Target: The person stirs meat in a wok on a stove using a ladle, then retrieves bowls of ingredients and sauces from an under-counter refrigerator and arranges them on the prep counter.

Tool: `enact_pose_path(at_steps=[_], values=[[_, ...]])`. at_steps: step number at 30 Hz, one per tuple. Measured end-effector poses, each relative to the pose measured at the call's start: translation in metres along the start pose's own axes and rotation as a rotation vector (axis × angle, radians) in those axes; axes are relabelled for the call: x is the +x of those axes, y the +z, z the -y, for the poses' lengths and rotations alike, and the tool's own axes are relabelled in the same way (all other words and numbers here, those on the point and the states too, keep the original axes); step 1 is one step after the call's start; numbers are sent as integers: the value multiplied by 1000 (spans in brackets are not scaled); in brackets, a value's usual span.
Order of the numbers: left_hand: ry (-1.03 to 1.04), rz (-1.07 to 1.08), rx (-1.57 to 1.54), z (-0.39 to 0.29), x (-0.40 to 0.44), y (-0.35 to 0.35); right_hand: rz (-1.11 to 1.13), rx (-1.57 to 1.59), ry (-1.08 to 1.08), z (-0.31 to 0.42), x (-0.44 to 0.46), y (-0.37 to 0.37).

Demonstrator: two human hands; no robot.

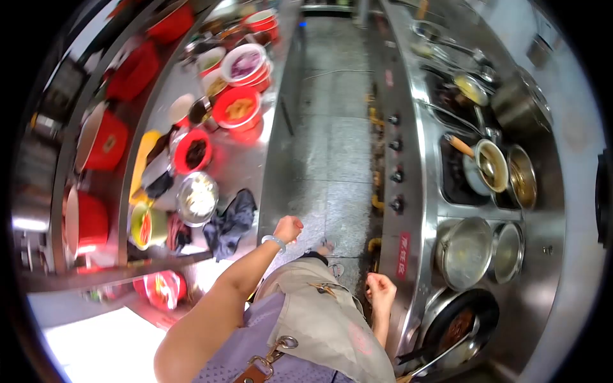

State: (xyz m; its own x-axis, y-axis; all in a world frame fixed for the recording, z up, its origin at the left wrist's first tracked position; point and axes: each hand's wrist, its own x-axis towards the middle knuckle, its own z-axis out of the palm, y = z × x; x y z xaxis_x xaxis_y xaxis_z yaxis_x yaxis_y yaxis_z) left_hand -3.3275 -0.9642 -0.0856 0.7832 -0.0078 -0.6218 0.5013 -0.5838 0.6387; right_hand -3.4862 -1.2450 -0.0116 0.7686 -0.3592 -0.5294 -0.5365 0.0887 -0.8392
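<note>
My left hand (290, 228), with a pale bangle (274, 242) at the wrist, hangs over the aisle with its fingers curled in and nothing showing in them. Nearest to it is a dark crumpled cloth (235, 216) at the edge of the left counter, apart from the hand. Beside the stove front, my right hand (381, 292) is loosely closed, also with no object showing. To its right sits a black wok (488, 311) with dark red food and a ladle (454, 338) in it.
Red tubs (237, 110) of food and a shiny metal bowl (197, 198) crowd the left counter (246, 156). Pans (466, 253) and a pot with a wooden-handled ladle (491, 166) stand on the right stove. A tiled aisle (329, 147) runs between them.
</note>
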Motion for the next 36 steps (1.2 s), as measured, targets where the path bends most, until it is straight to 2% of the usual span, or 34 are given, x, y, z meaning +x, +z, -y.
enact_pose_path(at_steps=[1,2,4,5,8,9,10,11,13,14,15,18,19,22,25,31,32,33,34,36], values=[[87,-117,-31,31,4,1,17,4,-12,15,16,9],[49,-154,-50,37,-2,-6,22,-61,-83,23,34,18],[-58,-208,-95,49,-20,-9,130,-183,-95,52,61,37],[-1,-285,-54,58,-21,-4,160,-179,-84,57,75,47],[-49,-358,-100,46,-21,-9,305,-235,-23,69,125,82],[24,-342,-141,51,-16,-10,336,-242,-142,70,141,96],[-3,-361,-161,55,-9,-11,369,-244,-255,69,155,111],[36,-387,-157,51,-4,-11,379,-243,-280,67,173,123],[61,-435,-159,41,7,-23,442,-245,-142,85,199,150],[51,-394,-169,29,8,-34,481,-230,-81,96,212,166],[32,-352,-182,20,7,-43,517,-209,-84,97,237,180],[8,-404,-184,6,11,-65,597,-197,-135,117,307,233],[-100,-363,-191,-7,8,-77,604,-195,-120,129,328,253],[-218,-455,-216,-20,2,-90,630,-232,-59,155,399,328],[-316,-500,-257,-27,-5,-96,753,-238,-28,162,455,396],[-409,-797,-353,-27,-9,-69,919,-118,-2,169,495,509],[-398,-842,-366,-29,-7,-65,848,-83,67,156,506,527],[-450,-827,-389,-37,-7,-66,916,-48,119,165,493,531],[-503,-812,-409,-45,-8,-66,866,76,109,182,465,531],[-495,-906,-408,-51,0,-60,759,-52,-19,172,480,540]])
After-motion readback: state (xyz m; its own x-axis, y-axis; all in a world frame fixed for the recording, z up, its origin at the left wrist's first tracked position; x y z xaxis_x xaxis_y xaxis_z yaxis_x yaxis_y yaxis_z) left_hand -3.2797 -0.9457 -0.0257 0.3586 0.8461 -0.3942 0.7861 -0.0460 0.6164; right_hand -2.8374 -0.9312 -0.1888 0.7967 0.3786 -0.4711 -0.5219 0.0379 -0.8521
